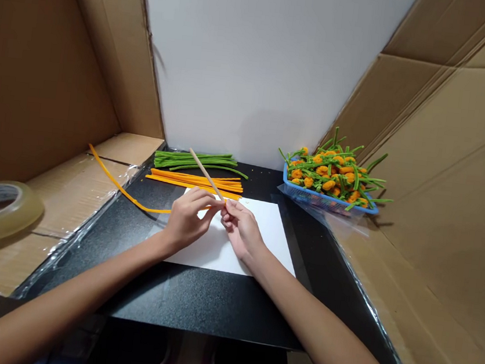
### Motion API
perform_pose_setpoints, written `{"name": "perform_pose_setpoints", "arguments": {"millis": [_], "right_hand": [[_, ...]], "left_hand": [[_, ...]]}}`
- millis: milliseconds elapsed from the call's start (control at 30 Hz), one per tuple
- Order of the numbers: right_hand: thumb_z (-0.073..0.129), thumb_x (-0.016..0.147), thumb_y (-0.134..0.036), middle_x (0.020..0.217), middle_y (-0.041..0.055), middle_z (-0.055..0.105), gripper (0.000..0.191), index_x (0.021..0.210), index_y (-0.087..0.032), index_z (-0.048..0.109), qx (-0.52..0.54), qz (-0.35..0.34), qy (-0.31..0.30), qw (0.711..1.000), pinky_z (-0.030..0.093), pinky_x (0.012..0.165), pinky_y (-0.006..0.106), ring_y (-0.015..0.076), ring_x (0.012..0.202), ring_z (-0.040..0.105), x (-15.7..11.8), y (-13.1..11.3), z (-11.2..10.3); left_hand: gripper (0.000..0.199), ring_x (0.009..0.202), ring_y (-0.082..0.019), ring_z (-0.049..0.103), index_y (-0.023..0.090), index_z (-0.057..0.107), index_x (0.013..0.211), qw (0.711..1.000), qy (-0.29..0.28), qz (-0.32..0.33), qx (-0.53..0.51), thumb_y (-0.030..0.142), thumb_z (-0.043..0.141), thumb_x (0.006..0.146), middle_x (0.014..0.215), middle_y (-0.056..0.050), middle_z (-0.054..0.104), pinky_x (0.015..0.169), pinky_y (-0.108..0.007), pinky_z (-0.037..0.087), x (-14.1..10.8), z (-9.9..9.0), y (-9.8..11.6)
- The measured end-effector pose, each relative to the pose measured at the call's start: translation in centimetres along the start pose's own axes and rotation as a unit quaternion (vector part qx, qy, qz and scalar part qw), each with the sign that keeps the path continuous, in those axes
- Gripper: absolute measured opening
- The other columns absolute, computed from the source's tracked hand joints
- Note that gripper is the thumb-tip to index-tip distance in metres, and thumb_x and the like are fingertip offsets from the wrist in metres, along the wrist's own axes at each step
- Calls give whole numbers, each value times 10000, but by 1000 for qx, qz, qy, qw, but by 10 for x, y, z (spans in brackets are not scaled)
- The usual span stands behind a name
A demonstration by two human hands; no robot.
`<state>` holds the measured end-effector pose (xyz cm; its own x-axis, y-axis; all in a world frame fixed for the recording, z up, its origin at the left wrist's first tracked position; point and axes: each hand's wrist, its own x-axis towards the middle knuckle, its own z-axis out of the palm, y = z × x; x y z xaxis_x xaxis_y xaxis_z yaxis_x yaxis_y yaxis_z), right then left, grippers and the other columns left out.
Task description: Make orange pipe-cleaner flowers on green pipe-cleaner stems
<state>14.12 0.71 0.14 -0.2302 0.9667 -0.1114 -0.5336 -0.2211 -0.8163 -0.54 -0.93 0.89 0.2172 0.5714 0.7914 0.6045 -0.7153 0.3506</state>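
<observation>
Over the white sheet (263, 231) my two hands meet at the lower end of a thin wooden stick (205, 172), which slants up to the left. My right hand (241, 227) is closed around that end. My left hand (190, 214) pinches a long orange pipe cleaner (121, 187) against the stick; its free part curves away to the far left. The fingertips hide just how the orange strip lies on the stick.
Green pipe cleaners (201, 161) and orange ones (196, 181) lie behind the hands. A blue basket (328, 200) of orange and green pieces stands at the back right. A tape roll (0, 213) rests at left. Cardboard walls flank the black table (207, 300).
</observation>
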Motion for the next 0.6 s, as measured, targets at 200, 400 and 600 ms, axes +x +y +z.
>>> {"name": "perform_pose_setpoints", "arguments": {"millis": [200, 400, 600], "right_hand": [[801, 678, -335, 653, -23, 524, 287, 749, -157, 587, -10, 27, -71, 997, 301, 459, 181, 62, 533, 409, 4, -5, -6], [757, 767, -446, 633, -32, 551, 335, 802, -135, 636, -279, 34, -248, 927, 296, 496, 189, 70, 536, 440, 11, -34, -27], [595, 910, -264, 660, -5, 601, 167, 820, -134, 646, -579, -96, -316, 745, 335, 605, 228, 105, 601, 490, 4, -44, -25]], "left_hand": [[158, 673, -162, 601, 184, 751, 801, 969, -33, -195, -149, 335, 717, 832, 786, -55, 727, 604, -257, 430, 8, -5, -11], [248, 666, -162, 613, 180, 772, 779, 911, -266, -199, -244, 424, 732, 797, 735, -57, 723, 595, -235, 419, 19, -22, -39], [206, 714, -143, 612, 152, 751, 813, 907, -362, -100, -190, 343, 689, 858, 789, -47, 719, 662, -226, 422, 19, -27, -43]]}}
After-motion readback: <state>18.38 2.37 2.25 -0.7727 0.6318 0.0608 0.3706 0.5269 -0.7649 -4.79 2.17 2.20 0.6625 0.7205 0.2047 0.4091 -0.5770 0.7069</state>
